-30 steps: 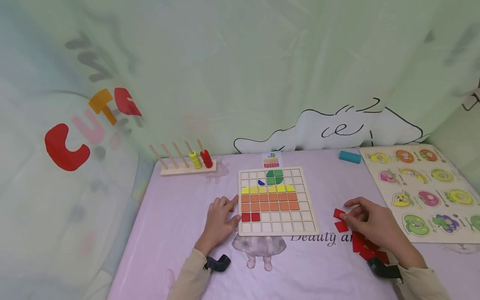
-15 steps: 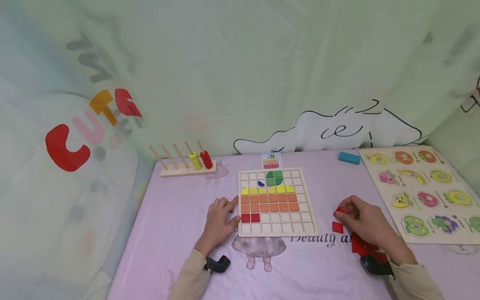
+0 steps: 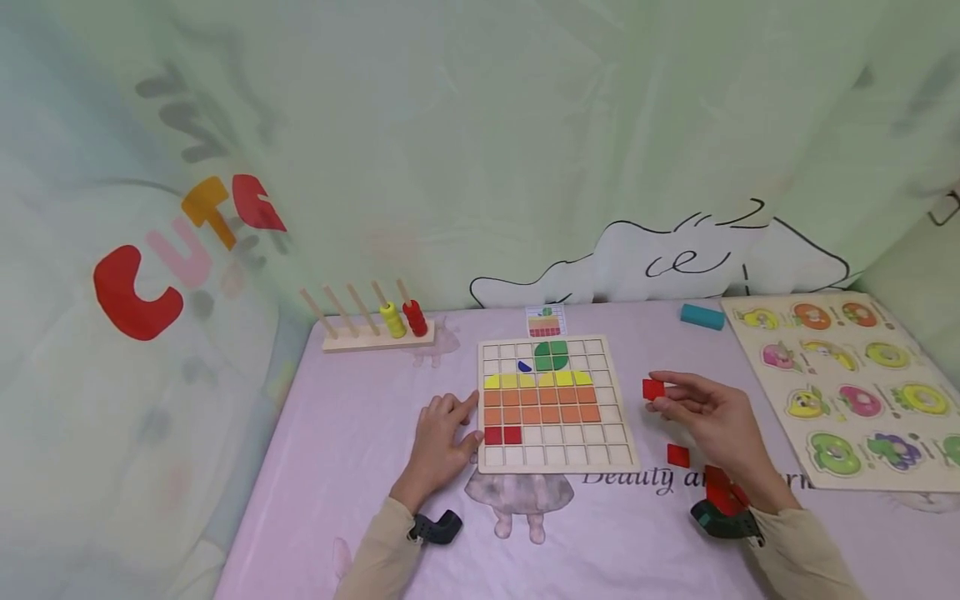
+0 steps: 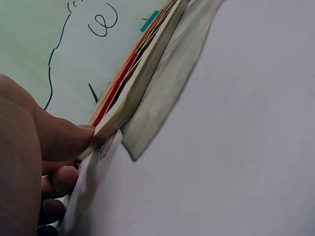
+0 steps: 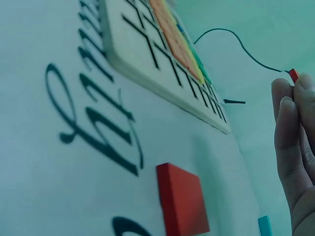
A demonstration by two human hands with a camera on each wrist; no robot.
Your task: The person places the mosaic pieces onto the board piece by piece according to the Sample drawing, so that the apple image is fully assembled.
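My right hand pinches a red square tile between thumb and fingers, to the right of the wooden grid board. In the right wrist view the tile pokes out past the fingertips. My left hand touches the board's left edge with thumb and forefinger; up close, the thumb lies at the corner of the board. On the grid sit green, blue, yellow and orange pieces, plus two red squares at the left. One loose red tile lies below my right hand, near a partly hidden red pile.
Behind the board lies a small pattern card. A peg stand with yellow and red beads is at the back left. A teal block and a fruit puzzle board occupy the right side.
My right hand has picked up a red tile from the table and carried it up and left toward the board. My left hand stays at the board's edge.
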